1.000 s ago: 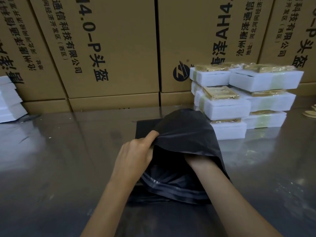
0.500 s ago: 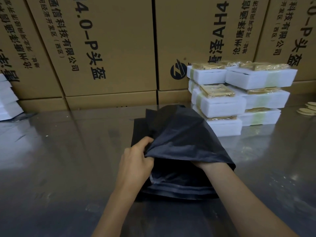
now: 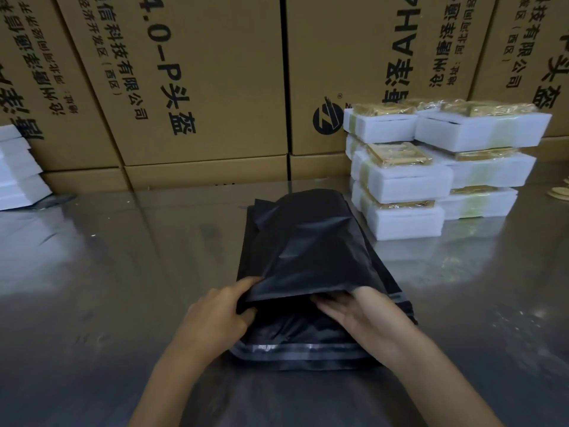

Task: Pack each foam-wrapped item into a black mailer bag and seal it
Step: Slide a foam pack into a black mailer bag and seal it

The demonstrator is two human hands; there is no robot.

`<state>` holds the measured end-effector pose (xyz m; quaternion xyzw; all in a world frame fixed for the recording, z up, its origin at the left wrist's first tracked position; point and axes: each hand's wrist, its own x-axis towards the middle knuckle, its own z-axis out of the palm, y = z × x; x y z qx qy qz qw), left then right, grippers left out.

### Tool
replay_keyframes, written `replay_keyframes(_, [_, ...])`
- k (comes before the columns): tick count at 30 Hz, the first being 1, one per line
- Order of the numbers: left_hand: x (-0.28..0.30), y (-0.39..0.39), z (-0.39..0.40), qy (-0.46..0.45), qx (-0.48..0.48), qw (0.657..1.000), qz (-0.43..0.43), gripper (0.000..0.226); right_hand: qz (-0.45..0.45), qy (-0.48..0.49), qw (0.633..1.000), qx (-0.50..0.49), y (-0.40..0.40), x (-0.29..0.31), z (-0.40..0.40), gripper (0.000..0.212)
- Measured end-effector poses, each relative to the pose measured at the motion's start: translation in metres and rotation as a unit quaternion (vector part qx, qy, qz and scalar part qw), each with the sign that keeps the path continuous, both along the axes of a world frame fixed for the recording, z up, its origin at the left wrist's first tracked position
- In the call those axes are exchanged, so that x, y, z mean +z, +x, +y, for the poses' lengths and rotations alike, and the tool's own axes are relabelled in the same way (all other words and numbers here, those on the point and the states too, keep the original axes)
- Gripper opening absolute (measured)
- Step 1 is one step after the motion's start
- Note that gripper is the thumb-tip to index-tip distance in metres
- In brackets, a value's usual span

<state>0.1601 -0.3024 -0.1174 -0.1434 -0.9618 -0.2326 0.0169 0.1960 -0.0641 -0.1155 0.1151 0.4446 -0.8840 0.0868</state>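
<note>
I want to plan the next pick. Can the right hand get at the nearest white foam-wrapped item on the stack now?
Probably not yet: the right hand has its fingers inside the black mailer bag. Once withdrawn, the nearest white foam-wrapped item lies unobstructed.

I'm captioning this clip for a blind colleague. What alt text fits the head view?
Two bare hands hold open a black mailer bag on a shiny metal table: the left hand pinches the upper edge, the right hand reaches into the mouth. Stacked foam-wrapped items wait behind, before cardboard boxes.
</note>
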Motion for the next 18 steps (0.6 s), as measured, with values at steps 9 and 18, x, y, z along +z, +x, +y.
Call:
replay_keyframes(9, [0.091, -0.028, 0.000, 0.013, -0.025, 0.994, -0.107, 0.085, 0.153, 0.332, 0.931, 0.004, 0.028, 0.109, 0.082, 0.024])
replay_keyframes(18, [0.016, -0.110, 0.106, 0.195, -0.055, 0.978, -0.045, 0.114, 0.179, 0.580, 0.788, -0.103, -0.104, 0.036, 0.025, 0.088])
